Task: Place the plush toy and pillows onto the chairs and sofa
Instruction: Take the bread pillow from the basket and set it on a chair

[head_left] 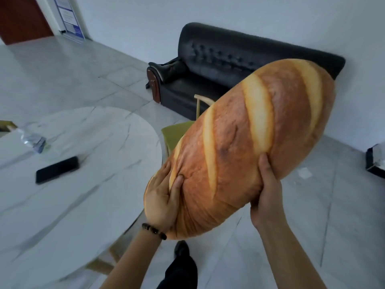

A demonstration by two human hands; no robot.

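A large bread-shaped pillow (245, 147), brown with pale slashes, is held up in the air in front of me, tilted with its far end up to the right. My left hand (161, 200) grips its near lower end. My right hand (266, 192) grips its right underside. Behind it stands a black leather sofa (210, 65) against the wall. A chair with a green seat (174, 133) and a wooden back rail is mostly hidden by the pillow.
A white marble round table (79, 184) is at my left, with a black phone (57, 169) and a lying plastic bottle (33, 138) on it. A dark object (375, 161) sits on the tiled floor at the right edge. My shoe (181, 248) shows below.
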